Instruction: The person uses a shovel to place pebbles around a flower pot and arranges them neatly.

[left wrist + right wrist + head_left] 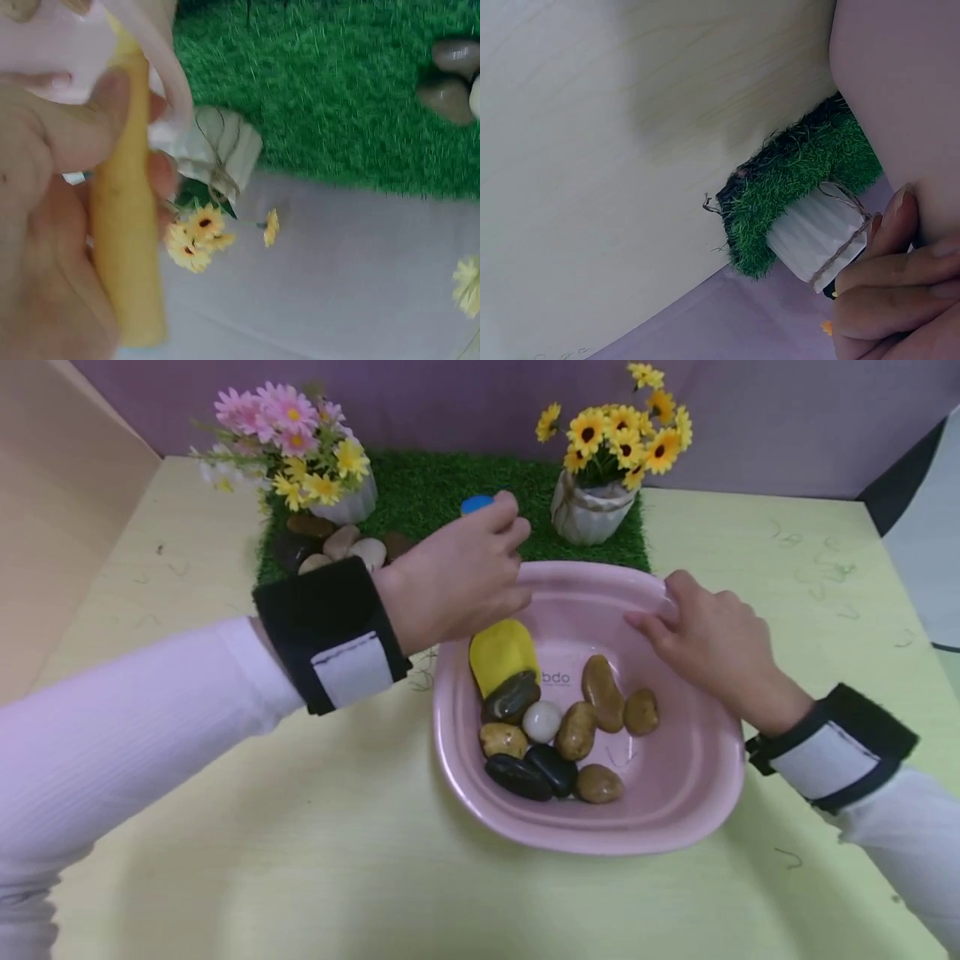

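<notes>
My left hand [461, 568] grips the thick yellow handle of a shovel-like tool [129, 217]; a blue end shows above the fist in the head view. The tool's broad yellow head [501, 652] is inside a pink basin [690, 785], by its left wall, next to a dark wet stone [512, 697]. Several brown and black stones lie on the basin floor around one white stone [542, 722]. At the basin's upper right rim, my right hand [720, 643] holds on, with its thumb inside and fingers curled over the edge.
Behind the basin lies a green turf mat [427, 477]. On it stand a pot of pink and yellow flowers [348, 497], a pot of yellow flowers [592, 510] and a pile of stones [367, 553]. A purple wall [450, 402] closes off the table's back.
</notes>
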A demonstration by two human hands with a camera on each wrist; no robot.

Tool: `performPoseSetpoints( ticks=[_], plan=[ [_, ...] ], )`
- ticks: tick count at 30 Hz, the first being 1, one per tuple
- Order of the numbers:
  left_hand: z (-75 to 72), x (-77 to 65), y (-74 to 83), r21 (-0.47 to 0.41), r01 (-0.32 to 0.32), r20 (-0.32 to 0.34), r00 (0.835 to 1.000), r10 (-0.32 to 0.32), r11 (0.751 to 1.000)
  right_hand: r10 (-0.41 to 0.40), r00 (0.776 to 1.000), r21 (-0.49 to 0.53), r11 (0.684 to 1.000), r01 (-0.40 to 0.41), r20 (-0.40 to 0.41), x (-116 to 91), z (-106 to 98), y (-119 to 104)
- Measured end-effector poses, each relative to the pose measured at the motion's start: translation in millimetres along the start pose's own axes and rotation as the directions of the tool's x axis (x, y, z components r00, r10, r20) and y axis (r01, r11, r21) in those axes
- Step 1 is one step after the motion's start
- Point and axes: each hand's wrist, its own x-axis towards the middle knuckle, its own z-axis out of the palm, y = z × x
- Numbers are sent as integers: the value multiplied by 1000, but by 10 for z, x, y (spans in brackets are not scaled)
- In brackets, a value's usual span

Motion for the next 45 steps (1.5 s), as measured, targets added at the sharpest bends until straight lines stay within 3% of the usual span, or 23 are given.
performPoseSetpoints(
  ticks=[3,5,10,17,22,25,29,34,36,40,45],
  plan=[
    [0,-86,65,-46,24,45,999,-22,999,1,1000,-3,1000,-1,-4,-4,-3,5],
    [6,-128,128,-139,52,52,998,-45,989,1,1000,-11,1000,-1,-9,-4,-4,10],
    [25,-159,272,-378,75,2,997,-80,923,0,1000,-20,1000,0,-11,-1,-2,15],
    [6,-160,326,-409,32,-58,996,-61,912,4,1000,-13,1000,-4,6,4,-3,5],
    [-4,-199,362,-499,-1,-100,993,-57,867,6,1000,-14,1000,-6,3,9,-8,3],
    [-23,-212,382,-523,-8,-110,992,-58,852,0,1000,-8,1000,0,2,10,-2,0],
    [-59,-175,346,-562,31,-43,997,-67,827,-1,1000,-3,1000,1,2,6,6,-6],
    [-132,-84,227,-691,142,155,987,-47,709,3,1000,-9,1000,-3,0,-2,14,2],
    [-138,-63,229,-717,179,193,980,-55,673,5,1000,-15,1000,-5,-2,-5,16,8],
    [-86,-35,394,-716,169,116,986,-124,677,8,1000,-19,1000,-8,-3,-11,15,20],
    [-14,-18,600,-715,180,44,976,-214,676,-3,1000,-15,1000,3,-11,1,16,24]
  ],
)
